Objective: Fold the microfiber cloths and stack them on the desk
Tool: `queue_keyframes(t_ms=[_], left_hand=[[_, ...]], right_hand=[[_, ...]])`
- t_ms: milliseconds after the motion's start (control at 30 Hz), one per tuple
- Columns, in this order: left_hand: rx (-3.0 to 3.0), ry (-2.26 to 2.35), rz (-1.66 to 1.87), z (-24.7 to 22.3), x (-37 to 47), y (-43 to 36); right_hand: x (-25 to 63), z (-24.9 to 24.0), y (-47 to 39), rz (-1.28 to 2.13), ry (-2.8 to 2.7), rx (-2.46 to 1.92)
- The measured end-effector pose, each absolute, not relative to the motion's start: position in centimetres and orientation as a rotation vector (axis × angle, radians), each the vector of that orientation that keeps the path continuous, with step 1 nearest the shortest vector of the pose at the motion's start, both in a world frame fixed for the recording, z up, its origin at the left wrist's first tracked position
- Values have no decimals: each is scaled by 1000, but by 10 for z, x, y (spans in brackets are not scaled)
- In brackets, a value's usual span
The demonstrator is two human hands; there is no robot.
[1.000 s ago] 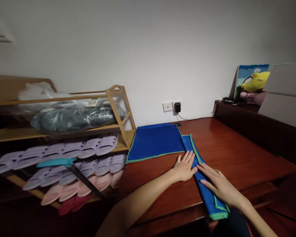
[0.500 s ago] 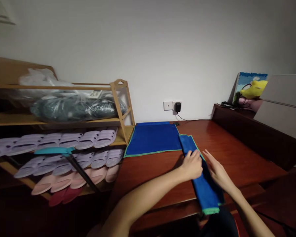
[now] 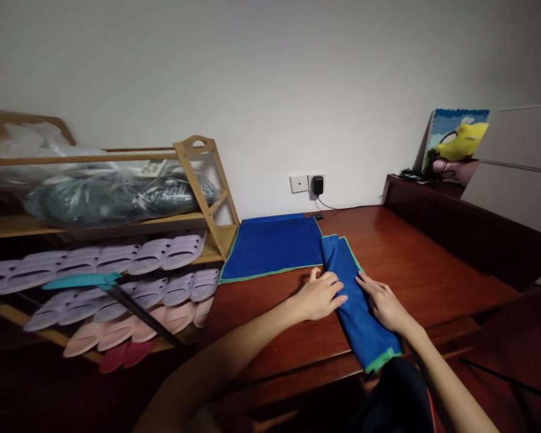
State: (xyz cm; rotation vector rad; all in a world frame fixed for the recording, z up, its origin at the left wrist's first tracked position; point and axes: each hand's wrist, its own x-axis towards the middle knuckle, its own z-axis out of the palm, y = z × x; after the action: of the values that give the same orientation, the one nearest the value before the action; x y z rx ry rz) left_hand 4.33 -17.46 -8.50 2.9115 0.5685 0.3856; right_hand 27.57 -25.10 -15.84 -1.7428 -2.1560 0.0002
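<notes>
A long folded blue cloth [image 3: 356, 300] with green edging lies on the dark red wooden worktop [image 3: 415, 264], its near end hanging just over the front edge. The left hand [image 3: 320, 296] curls loosely over the strip's left edge while the right hand [image 3: 383, 304] presses flat and unclenched on its right side. A second blue cloth [image 3: 275, 246] lies spread flat just beyond, beside a wooden rack of slippers [image 3: 162, 264].

I see a glossy reddish-brown wooden table [image 3: 415, 264] carrying a flat blue green-edged cloth [image 3: 275, 248] beside a folded blue towel strip [image 3: 356, 300].
</notes>
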Motion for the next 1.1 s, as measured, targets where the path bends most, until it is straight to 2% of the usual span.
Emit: queue_keyframes(t_ms=[233, 433, 667, 933, 1100], left_hand=[[2833, 651, 314, -64, -21, -166], [2828, 699, 497, -68, 21, -177], [2853, 711, 97, -102, 53, -191], [2845, 963, -26, -84, -25, -193], [2803, 969, -91, -87, -68, -198]], right_hand=[[276, -162, -253, 5, -2110, -1725], [277, -165, -253, -9, -2114, -1701], [276, -162, -252, -32, -2131, -1740], [278, -163, -253, -36, -2130, -1729], [278, -167, -253, -38, -2140, -1719]])
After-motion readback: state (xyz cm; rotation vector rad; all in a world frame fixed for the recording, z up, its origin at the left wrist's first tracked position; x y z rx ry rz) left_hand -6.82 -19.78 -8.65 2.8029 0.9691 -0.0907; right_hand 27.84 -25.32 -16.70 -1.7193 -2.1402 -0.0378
